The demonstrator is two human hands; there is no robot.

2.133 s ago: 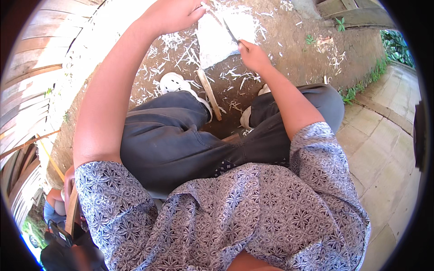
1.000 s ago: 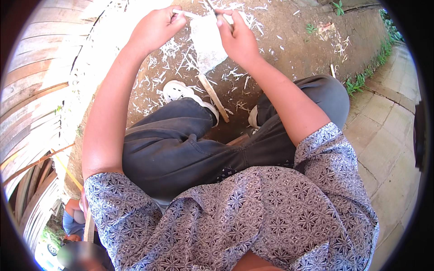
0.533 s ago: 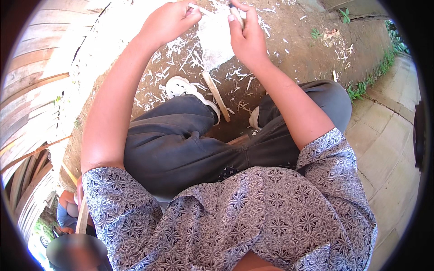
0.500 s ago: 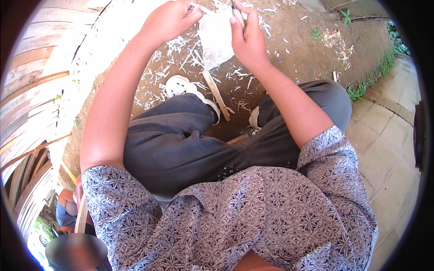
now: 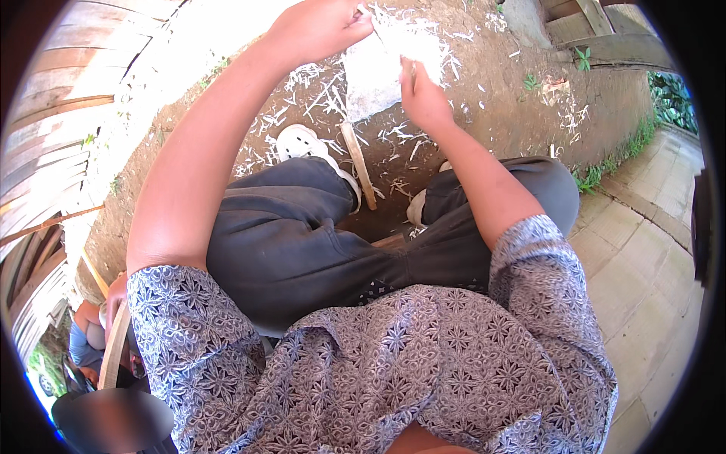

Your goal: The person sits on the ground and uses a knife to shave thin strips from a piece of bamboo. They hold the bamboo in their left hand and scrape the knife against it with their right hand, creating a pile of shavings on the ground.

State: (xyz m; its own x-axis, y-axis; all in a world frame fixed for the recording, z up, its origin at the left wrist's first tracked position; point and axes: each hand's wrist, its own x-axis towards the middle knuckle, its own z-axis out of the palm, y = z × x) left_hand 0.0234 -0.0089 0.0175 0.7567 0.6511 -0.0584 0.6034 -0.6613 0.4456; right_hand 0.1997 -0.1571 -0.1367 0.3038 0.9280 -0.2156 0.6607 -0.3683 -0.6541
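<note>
At the far end of my reach, my left hand (image 5: 329,30) is closed on a thin pale wooden stick (image 5: 364,10), of which only a short end shows in the glare. My right hand (image 5: 428,98), lower and to the right, is wrapped round the handle of a knife (image 5: 408,66). A thin dark line between the hands looks like its blade, though bright light washes it out. Beneath both hands lies a whitish slab or sheet (image 5: 370,87). Pale wood shavings (image 5: 327,98) are scattered on the soil around it.
A wooden stake (image 5: 358,166) stands between my feet, beside my white clog (image 5: 314,149). Wooden planks (image 5: 72,79) run along the left. Paving tiles (image 5: 643,242) lie to the right. Behind at lower left is another person (image 5: 89,340), near a wooden post (image 5: 113,348).
My left hand has shifted right, and my right hand has come lower and slightly right. The knife now points up and left toward my left hand. The whole view has tilted a little.
</note>
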